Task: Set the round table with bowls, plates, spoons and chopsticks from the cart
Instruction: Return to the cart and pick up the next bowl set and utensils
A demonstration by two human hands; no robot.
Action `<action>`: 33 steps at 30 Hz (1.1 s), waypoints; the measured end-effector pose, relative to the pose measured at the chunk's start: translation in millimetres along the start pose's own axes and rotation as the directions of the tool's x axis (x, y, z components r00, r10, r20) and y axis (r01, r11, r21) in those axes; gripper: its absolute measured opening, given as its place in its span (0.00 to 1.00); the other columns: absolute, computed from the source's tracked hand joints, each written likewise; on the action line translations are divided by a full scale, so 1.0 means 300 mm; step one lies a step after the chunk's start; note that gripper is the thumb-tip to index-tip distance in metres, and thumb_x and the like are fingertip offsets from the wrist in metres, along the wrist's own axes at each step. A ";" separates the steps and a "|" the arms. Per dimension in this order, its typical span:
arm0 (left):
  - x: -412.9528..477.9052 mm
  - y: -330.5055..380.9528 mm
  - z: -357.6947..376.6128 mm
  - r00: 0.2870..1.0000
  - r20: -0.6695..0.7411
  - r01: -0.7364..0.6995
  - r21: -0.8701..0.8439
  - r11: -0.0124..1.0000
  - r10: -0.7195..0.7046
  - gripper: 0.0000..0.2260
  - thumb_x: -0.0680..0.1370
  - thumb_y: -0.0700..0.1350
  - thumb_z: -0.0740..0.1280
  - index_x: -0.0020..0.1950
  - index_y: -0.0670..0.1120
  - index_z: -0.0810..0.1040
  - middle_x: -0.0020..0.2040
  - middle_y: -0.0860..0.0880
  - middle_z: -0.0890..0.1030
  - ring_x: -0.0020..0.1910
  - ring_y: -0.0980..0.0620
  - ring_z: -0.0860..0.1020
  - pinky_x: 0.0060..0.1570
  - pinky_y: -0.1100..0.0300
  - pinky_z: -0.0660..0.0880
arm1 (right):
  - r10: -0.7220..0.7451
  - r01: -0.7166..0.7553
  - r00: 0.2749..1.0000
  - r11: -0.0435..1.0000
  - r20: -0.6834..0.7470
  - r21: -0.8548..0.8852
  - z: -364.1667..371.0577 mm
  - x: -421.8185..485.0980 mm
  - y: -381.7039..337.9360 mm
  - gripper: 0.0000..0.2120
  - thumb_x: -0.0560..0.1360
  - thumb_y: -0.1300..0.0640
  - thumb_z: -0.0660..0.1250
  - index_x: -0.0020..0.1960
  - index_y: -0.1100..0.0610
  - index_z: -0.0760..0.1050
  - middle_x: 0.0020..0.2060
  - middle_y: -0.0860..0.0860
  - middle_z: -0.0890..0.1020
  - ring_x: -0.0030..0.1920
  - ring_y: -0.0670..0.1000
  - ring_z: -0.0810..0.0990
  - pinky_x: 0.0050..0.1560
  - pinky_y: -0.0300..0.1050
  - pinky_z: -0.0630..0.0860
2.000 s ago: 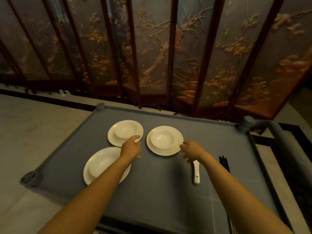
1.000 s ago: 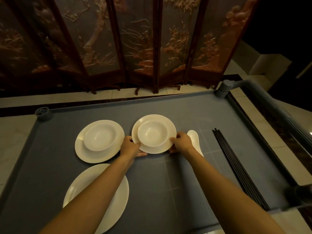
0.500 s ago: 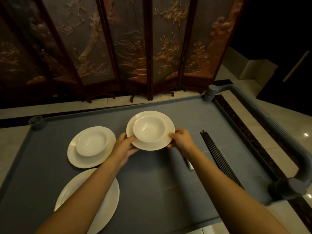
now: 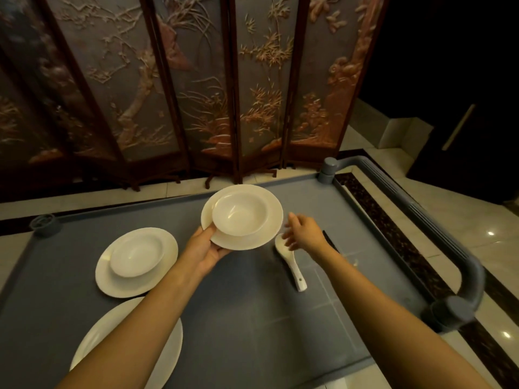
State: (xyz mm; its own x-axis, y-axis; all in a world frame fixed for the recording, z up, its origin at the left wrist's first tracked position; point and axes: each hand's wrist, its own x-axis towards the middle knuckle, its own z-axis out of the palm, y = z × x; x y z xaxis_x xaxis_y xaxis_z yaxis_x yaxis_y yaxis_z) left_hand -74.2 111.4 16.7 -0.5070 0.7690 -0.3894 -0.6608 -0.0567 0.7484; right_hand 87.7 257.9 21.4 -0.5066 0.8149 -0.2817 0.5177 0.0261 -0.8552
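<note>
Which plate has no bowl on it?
The nearest plate, partly under the left arm, has no bowl. The plate beside it and the plate held by the left hand each carry one.

The left hand (image 4: 206, 248) holds a plate (image 4: 264, 234) with a bowl (image 4: 238, 213); the right hand (image 4: 304, 233) spreads open above a spoon (image 4: 292, 265).

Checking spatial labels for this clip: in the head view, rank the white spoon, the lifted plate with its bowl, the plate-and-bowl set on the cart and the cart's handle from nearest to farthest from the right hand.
From the right hand:
1. White spoon, just below the fingers.
2. Lifted plate with bowl, to its left, in the left hand's grip.
3. Plate-and-bowl set, far left on the cart.
4. Cart handle, far right; close to third, not confidently separable.
</note>
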 end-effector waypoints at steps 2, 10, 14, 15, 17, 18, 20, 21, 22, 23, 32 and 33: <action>0.000 0.002 0.011 1.000 -0.018 -0.001 0.003 1.000 0.001 0.13 0.78 0.42 0.63 0.62 0.52 0.71 0.54 0.46 0.79 0.53 0.46 0.78 0.36 0.50 0.82 | -0.013 -0.003 0.999 0.894 -0.032 -0.447 0.003 0.006 0.056 0.21 0.79 0.46 0.57 0.54 0.64 0.73 0.49 0.61 0.81 0.42 0.56 0.78 0.42 0.48 0.74; 0.000 0.003 0.009 0.999 -0.044 0.010 -0.011 1.000 -0.011 0.08 0.78 0.43 0.63 0.54 0.53 0.73 0.53 0.46 0.80 0.52 0.47 0.79 0.37 0.48 0.81 | 0.071 -0.035 0.997 0.767 0.031 -0.640 0.082 -0.042 0.171 0.22 0.74 0.52 0.68 0.62 0.62 0.68 0.60 0.60 0.76 0.58 0.60 0.77 0.54 0.52 0.75; -0.002 -0.005 0.002 0.998 -0.051 0.022 -0.009 1.000 -0.022 0.09 0.77 0.42 0.64 0.55 0.54 0.73 0.52 0.47 0.81 0.51 0.47 0.79 0.35 0.48 0.82 | 0.073 -0.058 0.997 0.775 -0.002 -0.630 0.087 -0.042 0.171 0.18 0.75 0.54 0.65 0.62 0.61 0.70 0.58 0.59 0.78 0.57 0.60 0.78 0.54 0.52 0.77; -0.001 -0.009 0.001 0.998 -0.051 0.024 -0.012 1.000 -0.025 0.10 0.77 0.42 0.65 0.56 0.54 0.73 0.51 0.47 0.81 0.51 0.47 0.79 0.34 0.49 0.82 | 0.067 -0.059 0.998 0.771 -0.012 -0.634 0.088 -0.043 0.172 0.17 0.76 0.54 0.64 0.61 0.61 0.70 0.58 0.59 0.78 0.57 0.60 0.78 0.54 0.52 0.77; -0.001 -0.016 0.002 0.999 -0.047 0.024 -0.003 1.000 -0.024 0.10 0.78 0.43 0.64 0.57 0.53 0.73 0.52 0.47 0.81 0.51 0.47 0.80 0.34 0.50 0.82 | 0.052 -0.060 0.998 0.752 -0.032 -0.656 0.087 -0.047 0.173 0.15 0.77 0.54 0.62 0.60 0.61 0.70 0.57 0.59 0.78 0.56 0.60 0.78 0.52 0.52 0.76; 0.000 -0.019 0.004 0.999 -0.043 0.023 0.004 1.000 -0.023 0.11 0.78 0.43 0.64 0.58 0.53 0.73 0.52 0.47 0.81 0.51 0.47 0.80 0.35 0.49 0.82 | 0.041 -0.059 0.998 0.741 -0.043 -0.668 0.084 -0.049 0.175 0.15 0.77 0.54 0.62 0.60 0.61 0.70 0.57 0.59 0.78 0.56 0.59 0.78 0.51 0.51 0.76; 0.004 -0.026 0.012 0.999 -0.037 0.025 0.020 0.999 -0.024 0.13 0.78 0.43 0.64 0.61 0.53 0.71 0.53 0.47 0.80 0.52 0.47 0.79 0.38 0.48 0.81 | 0.014 -0.053 0.998 0.733 -0.062 -0.678 0.073 -0.052 0.180 0.14 0.78 0.55 0.60 0.59 0.62 0.68 0.57 0.60 0.77 0.56 0.60 0.78 0.50 0.53 0.75; 0.006 -0.029 0.018 0.999 -0.037 0.027 0.024 0.999 -0.027 0.13 0.78 0.43 0.64 0.61 0.53 0.71 0.53 0.47 0.80 0.52 0.47 0.79 0.39 0.48 0.80 | 0.006 -0.049 0.998 0.744 -0.068 -0.666 0.064 -0.053 0.184 0.13 0.78 0.56 0.60 0.59 0.63 0.67 0.57 0.61 0.77 0.56 0.62 0.78 0.50 0.53 0.74; 0.009 -0.032 0.026 0.999 -0.037 0.030 0.026 0.999 -0.029 0.13 0.78 0.43 0.64 0.61 0.53 0.71 0.53 0.47 0.80 0.52 0.47 0.79 0.38 0.48 0.80 | 0.002 -0.049 0.997 0.770 -0.075 -0.636 0.052 -0.054 0.190 0.14 0.78 0.56 0.59 0.59 0.63 0.66 0.57 0.61 0.77 0.56 0.63 0.78 0.48 0.53 0.74; 0.012 -0.037 0.034 0.999 -0.036 0.033 0.025 0.999 -0.033 0.12 0.78 0.43 0.64 0.60 0.53 0.72 0.53 0.47 0.80 0.51 0.47 0.80 0.37 0.49 0.81 | 0.006 -0.057 0.996 0.807 -0.088 -0.587 0.035 -0.057 0.199 0.15 0.78 0.55 0.60 0.59 0.63 0.65 0.56 0.61 0.78 0.55 0.63 0.78 0.46 0.52 0.73; 0.036 -0.072 0.108 0.999 0.006 0.051 0.038 0.998 -0.051 0.07 0.78 0.43 0.64 0.53 0.54 0.75 0.51 0.46 0.81 0.50 0.47 0.80 0.33 0.51 0.82 | 0.102 -0.268 0.938 0.819 -0.331 -0.508 -0.284 -0.115 0.367 0.07 0.76 0.57 0.61 0.45 0.60 0.72 0.43 0.59 0.80 0.39 0.58 0.77 0.38 0.49 0.75; 0.039 -0.078 0.116 0.998 0.004 0.055 0.042 0.998 -0.055 0.07 0.77 0.43 0.64 0.53 0.53 0.75 0.51 0.46 0.81 0.50 0.47 0.80 0.33 0.51 0.81 | 0.102 -0.261 0.946 0.804 -0.309 -0.535 -0.305 -0.126 0.384 0.07 0.76 0.57 0.59 0.45 0.60 0.72 0.42 0.59 0.80 0.39 0.58 0.77 0.36 0.48 0.75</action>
State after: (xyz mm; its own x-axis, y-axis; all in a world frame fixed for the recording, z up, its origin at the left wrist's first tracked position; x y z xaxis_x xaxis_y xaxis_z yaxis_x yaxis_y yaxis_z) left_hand -45.3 143.7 13.2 -0.4675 0.7737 -0.4275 -0.6639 0.0119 0.7477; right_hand 229.8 283.0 -26.7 -0.2138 0.9520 -0.2191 0.9170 0.1183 -0.3809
